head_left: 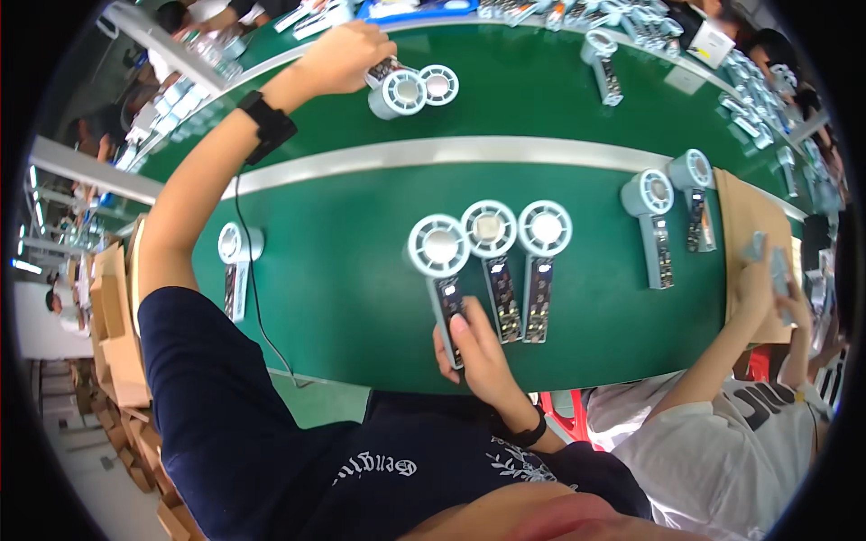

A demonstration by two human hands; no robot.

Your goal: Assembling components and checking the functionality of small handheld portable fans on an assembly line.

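Note:
My right hand [478, 352] is closed around the handle of a pale grey-blue handheld fan [439, 248], whose circuit board lies exposed. Right beside it, a second handheld fan [490, 230] and a third handheld fan [545, 230] lie side by side on the green table, boards facing up. Stretched out to the far side, my left hand [347, 59] has its fingers wrapped around the handle end of another handheld fan [397, 95] over the far green strip. One more fan head [439, 84] touches that one; whether my left hand grips it too is hidden.
A white rail [406, 155] divides the green table [352, 316]. A fan [230, 257] lies left beside a black cable [248, 279]; two fans [654, 194] lie right. A co-worker's hands [758, 288] move by a cardboard box [753, 207]. Several fans crowd the far edge.

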